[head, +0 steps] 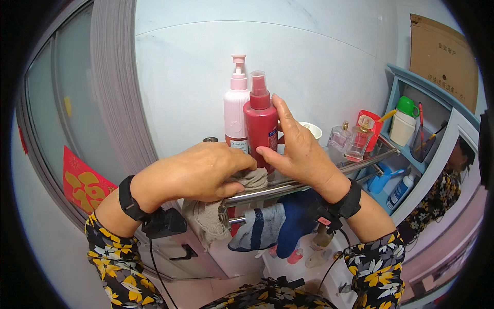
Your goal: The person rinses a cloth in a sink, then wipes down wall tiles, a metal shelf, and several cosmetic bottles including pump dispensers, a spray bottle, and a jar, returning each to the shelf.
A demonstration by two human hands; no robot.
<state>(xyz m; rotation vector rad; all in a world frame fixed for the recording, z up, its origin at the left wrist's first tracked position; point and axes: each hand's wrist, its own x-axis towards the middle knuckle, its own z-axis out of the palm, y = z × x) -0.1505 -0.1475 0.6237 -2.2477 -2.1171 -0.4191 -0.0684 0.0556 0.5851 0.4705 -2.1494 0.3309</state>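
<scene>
My left hand (200, 166) is bent over the front of a glass shelf and holds a crumpled grey-beige cloth (254, 179) under its fingers. The cloth lies at the foot of a red spray bottle (258, 123) with a clear cap. Around the right side of that bottle, my right hand (299, 148) has its thumb in front and its fingers at the side and back. A pink pump bottle (235, 112) stands upright just behind and to the left. Part of a dark round lid (210, 139) shows above my left hand.
Along the shelf's front runs a metal rail (278, 189), with grey and blue socks (266, 228) hanging below. To the right are a white cup (313, 130), perfume bottles (358, 143), a red cup (372, 127) and a blue mirror cabinet (420, 89). A sliding glass door (73, 89) stands left.
</scene>
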